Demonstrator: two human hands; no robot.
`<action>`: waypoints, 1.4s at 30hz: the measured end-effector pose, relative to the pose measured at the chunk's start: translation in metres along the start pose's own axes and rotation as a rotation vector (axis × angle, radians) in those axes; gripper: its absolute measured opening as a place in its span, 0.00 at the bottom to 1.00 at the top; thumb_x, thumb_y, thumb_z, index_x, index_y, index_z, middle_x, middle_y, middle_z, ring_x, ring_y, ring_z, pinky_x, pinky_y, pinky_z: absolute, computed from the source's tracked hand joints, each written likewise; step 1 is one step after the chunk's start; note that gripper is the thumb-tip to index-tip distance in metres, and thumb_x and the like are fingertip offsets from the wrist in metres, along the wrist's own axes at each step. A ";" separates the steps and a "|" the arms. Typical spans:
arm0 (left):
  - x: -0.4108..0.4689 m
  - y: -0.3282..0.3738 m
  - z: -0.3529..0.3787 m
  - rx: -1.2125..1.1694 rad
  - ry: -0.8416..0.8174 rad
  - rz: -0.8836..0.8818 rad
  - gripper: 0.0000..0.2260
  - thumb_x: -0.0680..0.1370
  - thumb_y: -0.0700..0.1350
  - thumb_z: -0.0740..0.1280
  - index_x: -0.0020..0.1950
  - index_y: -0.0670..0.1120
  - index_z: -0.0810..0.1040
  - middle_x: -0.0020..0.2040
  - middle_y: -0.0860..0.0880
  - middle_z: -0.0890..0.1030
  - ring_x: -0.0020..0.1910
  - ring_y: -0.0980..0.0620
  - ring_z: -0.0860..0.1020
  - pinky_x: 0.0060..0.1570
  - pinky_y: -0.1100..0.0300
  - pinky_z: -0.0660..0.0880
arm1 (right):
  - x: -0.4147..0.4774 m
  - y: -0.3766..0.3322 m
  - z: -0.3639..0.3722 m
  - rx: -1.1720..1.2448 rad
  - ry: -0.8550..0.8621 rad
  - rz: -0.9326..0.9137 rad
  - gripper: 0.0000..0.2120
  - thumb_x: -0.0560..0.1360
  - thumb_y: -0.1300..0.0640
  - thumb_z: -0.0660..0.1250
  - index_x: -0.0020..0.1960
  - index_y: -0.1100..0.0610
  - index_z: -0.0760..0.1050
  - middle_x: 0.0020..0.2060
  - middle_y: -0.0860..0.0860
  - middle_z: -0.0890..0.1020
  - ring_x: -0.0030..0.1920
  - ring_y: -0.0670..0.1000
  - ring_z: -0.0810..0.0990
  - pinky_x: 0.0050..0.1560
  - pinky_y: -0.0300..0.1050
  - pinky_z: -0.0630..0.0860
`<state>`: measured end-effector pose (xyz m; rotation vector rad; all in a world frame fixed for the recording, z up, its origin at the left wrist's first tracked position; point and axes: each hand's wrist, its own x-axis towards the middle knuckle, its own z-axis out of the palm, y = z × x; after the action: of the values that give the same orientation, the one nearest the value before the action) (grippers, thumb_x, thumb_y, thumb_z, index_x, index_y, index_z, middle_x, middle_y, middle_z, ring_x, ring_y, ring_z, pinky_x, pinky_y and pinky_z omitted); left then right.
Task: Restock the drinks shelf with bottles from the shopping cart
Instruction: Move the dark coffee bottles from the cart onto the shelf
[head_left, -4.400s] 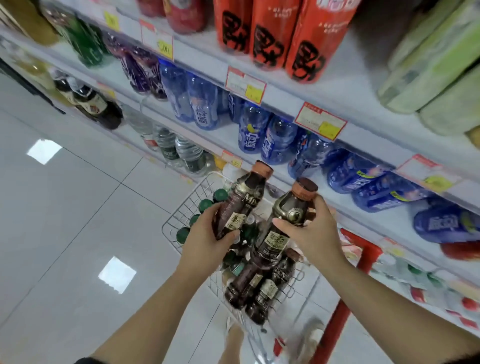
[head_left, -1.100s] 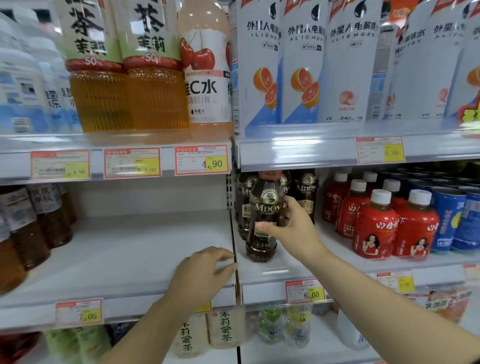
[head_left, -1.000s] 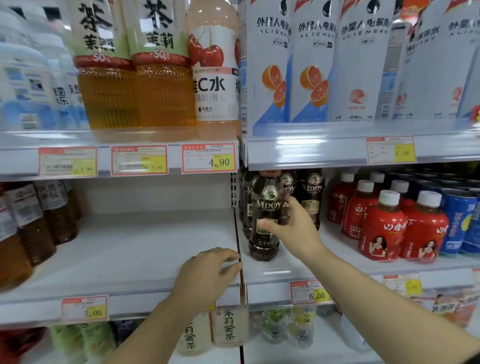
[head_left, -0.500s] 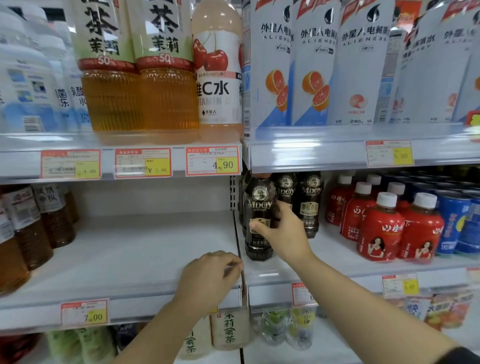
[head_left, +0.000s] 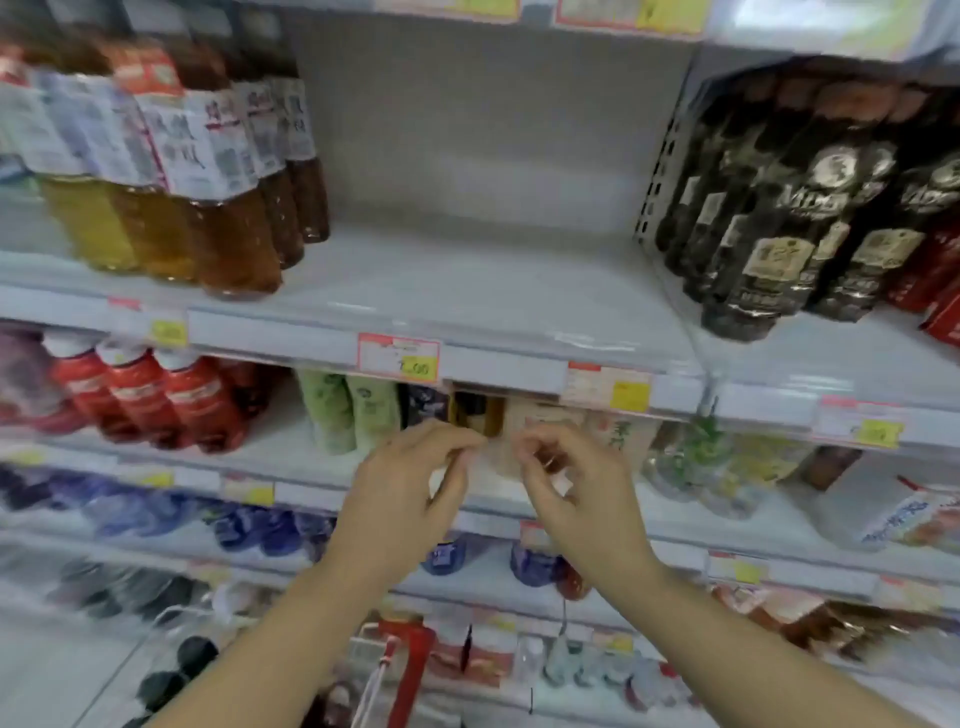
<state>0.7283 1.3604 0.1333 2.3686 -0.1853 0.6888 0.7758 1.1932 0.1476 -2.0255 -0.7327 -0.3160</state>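
Dark brown coffee bottles (head_left: 779, 228) with gold labels stand in rows on the right-hand shelf section, upright. Left of them, a wide bare stretch of the white shelf (head_left: 467, 291) lies between the coffee and the tea bottles. My left hand (head_left: 410, 499) and my right hand (head_left: 582, 499) hover side by side below that shelf's front edge, fingers loosely curled and holding nothing. The shopping cart (head_left: 156, 623) shows at the bottom left, blurred, with dark-capped bottles (head_left: 195, 654) inside and a red handle part (head_left: 410, 660).
Amber tea bottles (head_left: 208, 197) fill the shelf's left end. Red bottles (head_left: 156, 400) and green cartons (head_left: 348, 410) sit one shelf down, blue bottles (head_left: 249, 525) lower still. Price tags (head_left: 400, 358) line the shelf edges. The whole view is motion-blurred.
My right hand has let go of the coffee bottle on the shelf and dropped. My left hand left the shelf edge. The view has tilted down, bringing the cart into sight.
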 end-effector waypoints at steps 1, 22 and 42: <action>-0.021 -0.022 -0.007 0.004 -0.021 -0.081 0.13 0.78 0.50 0.57 0.54 0.49 0.79 0.48 0.59 0.77 0.45 0.60 0.75 0.42 0.72 0.69 | -0.005 -0.001 0.028 0.014 -0.090 0.039 0.06 0.75 0.58 0.64 0.49 0.55 0.78 0.40 0.44 0.78 0.40 0.39 0.75 0.41 0.27 0.69; -0.371 -0.319 0.008 -0.030 -0.552 -1.178 0.15 0.78 0.45 0.61 0.65 0.49 0.73 0.57 0.49 0.79 0.54 0.49 0.78 0.54 0.57 0.75 | -0.196 0.116 0.415 -0.396 -1.064 0.754 0.29 0.72 0.53 0.68 0.70 0.56 0.63 0.66 0.57 0.71 0.65 0.58 0.71 0.61 0.50 0.71; -0.380 -0.305 0.074 0.013 -0.873 -1.131 0.31 0.73 0.56 0.67 0.72 0.52 0.58 0.64 0.48 0.71 0.60 0.44 0.73 0.54 0.47 0.75 | -0.190 0.125 0.396 -0.253 -1.066 0.753 0.23 0.64 0.47 0.77 0.54 0.51 0.74 0.56 0.52 0.73 0.49 0.48 0.71 0.46 0.41 0.65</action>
<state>0.5281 1.5330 -0.2825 2.1430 0.7404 -0.8626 0.6772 1.4069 -0.2439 -2.4803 -0.4590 1.2348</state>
